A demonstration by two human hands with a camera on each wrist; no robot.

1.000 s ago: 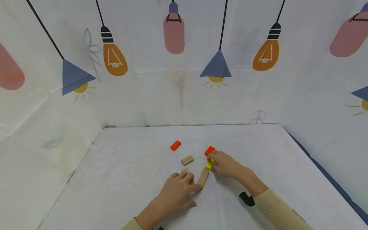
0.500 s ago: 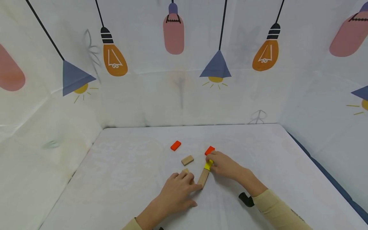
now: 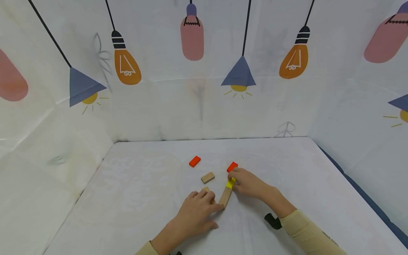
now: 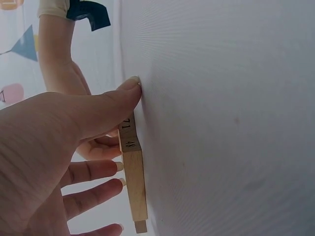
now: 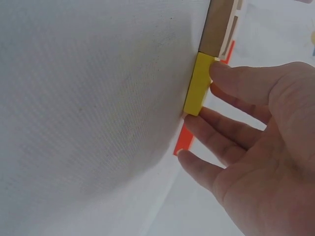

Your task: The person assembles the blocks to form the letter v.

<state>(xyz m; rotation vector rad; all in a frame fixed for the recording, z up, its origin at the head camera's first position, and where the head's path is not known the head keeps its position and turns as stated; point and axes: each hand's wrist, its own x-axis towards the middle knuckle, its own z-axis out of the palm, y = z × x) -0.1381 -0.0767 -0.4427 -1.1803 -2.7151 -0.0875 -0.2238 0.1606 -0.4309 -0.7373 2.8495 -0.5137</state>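
Observation:
In the head view, my right hand (image 3: pixel 250 182) pinches a yellow block (image 3: pixel 231 183) between thumb and fingers. Its end meets the far end of a light wooden piece (image 3: pixel 226 197), as the right wrist view also shows on the yellow block (image 5: pixel 198 84). My left hand (image 3: pixel 196 212) lies over the table with fingers extended, the index fingertip at the near end of that wooden piece. Numbered wooden blocks (image 4: pixel 134 182), marked 71 and 48, stand beside the left fingers in the left wrist view. Another wooden block (image 3: pixel 206 189) is partly hidden behind the left hand.
One red block (image 3: pixel 232 166) lies just beyond the right fingers. Farther left are a second red block (image 3: pixel 194 161) and a loose wooden block (image 3: pixel 208 177). The white table (image 3: pixel 143 170) meets a patterned wall sheet (image 3: pixel 178 106) at its back edge.
My right hand has shifted the yellow block slightly left and nearer, bringing it against the wooden piece's end. The left hand holds its place.

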